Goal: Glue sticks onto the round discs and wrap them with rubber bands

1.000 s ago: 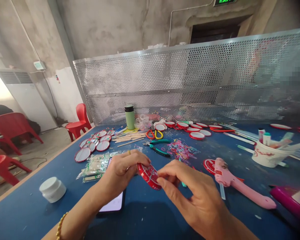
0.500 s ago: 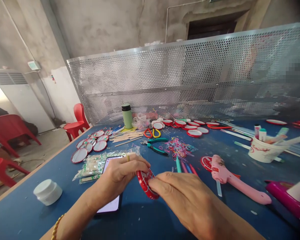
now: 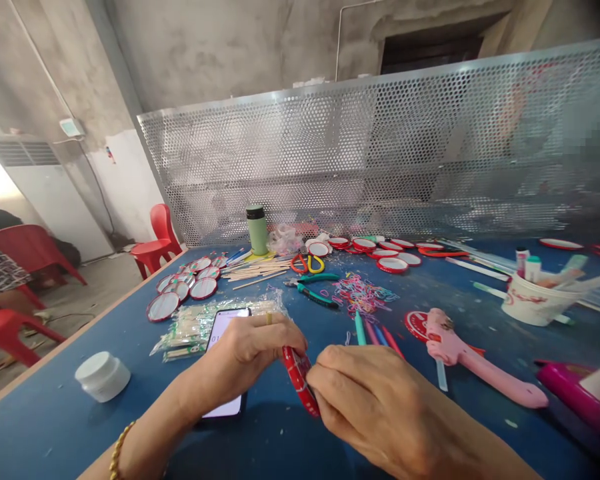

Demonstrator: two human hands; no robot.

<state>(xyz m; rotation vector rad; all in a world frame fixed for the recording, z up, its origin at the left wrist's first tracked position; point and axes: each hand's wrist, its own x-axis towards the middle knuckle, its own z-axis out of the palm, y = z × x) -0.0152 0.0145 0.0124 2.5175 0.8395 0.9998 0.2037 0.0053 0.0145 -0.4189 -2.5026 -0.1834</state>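
Observation:
A red round disc with a patterned rim [image 3: 301, 383] is held tilted, nearly edge-on, between both hands above the blue table. My left hand [image 3: 255, 347] grips its upper edge, fingers curled over the top. Fingers of my right hand [image 3: 375, 400] are bent and pressed against its right side; whether they pinch anything small there is hidden. Under my left wrist lies a lit phone [image 3: 225, 327], partly covered. Just beyond are a clear packet of wooden sticks [image 3: 195, 330], green-handled pliers [image 3: 317, 297] and a heap of coloured bands [image 3: 363, 293].
At right are a pink glue gun [image 3: 485, 367], a paper cup of pens [image 3: 535, 300] and a magenta object [image 3: 580, 393]. A white jar [image 3: 103, 377] stands left. Red-rimmed discs [image 3: 203, 287], a green bottle [image 3: 257, 230] and a perforated metal panel [image 3: 330, 160] are farther back.
The disc has turned more edge-on and shifted slightly right and down. My right hand's fingers have curled in more tightly against it. The whole view has shifted a little.

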